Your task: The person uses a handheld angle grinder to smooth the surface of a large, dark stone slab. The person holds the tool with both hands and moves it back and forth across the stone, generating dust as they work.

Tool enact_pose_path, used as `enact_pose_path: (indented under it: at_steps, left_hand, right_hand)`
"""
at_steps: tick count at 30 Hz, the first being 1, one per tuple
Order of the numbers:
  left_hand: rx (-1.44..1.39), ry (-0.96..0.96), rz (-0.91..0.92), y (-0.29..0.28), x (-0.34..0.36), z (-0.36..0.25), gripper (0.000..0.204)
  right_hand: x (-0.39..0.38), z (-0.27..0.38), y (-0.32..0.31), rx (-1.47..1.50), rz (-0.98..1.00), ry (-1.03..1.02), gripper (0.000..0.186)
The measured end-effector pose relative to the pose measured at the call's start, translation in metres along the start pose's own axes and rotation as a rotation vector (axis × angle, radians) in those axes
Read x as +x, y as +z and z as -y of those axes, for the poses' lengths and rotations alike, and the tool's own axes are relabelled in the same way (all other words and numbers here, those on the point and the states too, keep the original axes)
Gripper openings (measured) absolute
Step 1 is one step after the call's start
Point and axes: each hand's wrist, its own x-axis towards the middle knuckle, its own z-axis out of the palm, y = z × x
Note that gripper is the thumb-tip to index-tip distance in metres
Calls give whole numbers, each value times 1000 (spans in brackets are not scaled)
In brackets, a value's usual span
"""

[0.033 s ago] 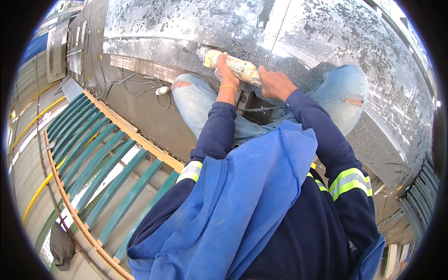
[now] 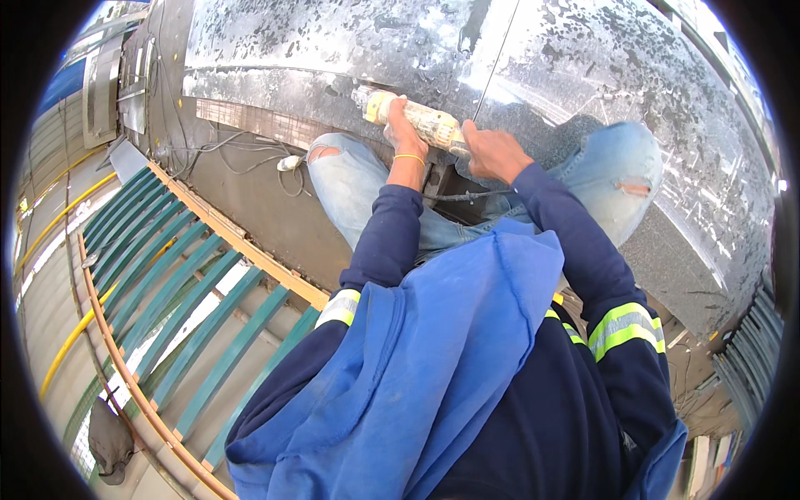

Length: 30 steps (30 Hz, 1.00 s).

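A dusty yellow angle grinder (image 2: 433, 127) lies crosswise in front of me, its head end at the left. My left hand (image 2: 403, 133) is wrapped round its body near the head, with a yellow band at the wrist. At the rear end, my right hand (image 2: 493, 152) is closed on the tool. The grinder's head meets the near edge of a large grey metal sheet (image 2: 333, 46), which is mottled with white and dark patches. Whatever disc is fitted cannot be made out. Below the tool, a dark cord (image 2: 467, 197) runs between my knees.
Left of me, a curved wooden frame (image 2: 250, 246) carries green slats (image 2: 204, 292). Loose cables (image 2: 221, 146) with a white plug-like end (image 2: 289, 162) lie on the floor. A yellow hose (image 2: 67, 354) runs at far left, near a dark cap-like thing (image 2: 111, 442). Stacked metal lengths (image 2: 754, 350) stand at right.
Hands and grinder stay almost in place. My right knee has shifted very slightly to the right and down.
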Motion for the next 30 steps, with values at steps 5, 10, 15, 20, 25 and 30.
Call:
enact_pose_path:
  at_steps: [5,10,15,20,25,30]
  left_hand:
    - [-37,23,38,5,-7,10,38]
    - [-71,-3,29,5,5,10,42]
    - [-18,-7,32,-1,23,6,39]
    - [22,-8,23,1,31,-1,40]
    - [21,-36,15,0,20,2,41]
    - [-3,-37,14,4,0,6,41]
  right_hand:
    - [-8,-2,-8,-3,7,28,33]
    - [-4,-5,-6,-16,11,27,34]
    - [8,-1,-6,13,43,18,37]
    - [21,-2,-1,28,32,16,41]
    - [9,-3,-5,21,8,-11,39]
    - [-5,-9,-5,42,18,-14,34]
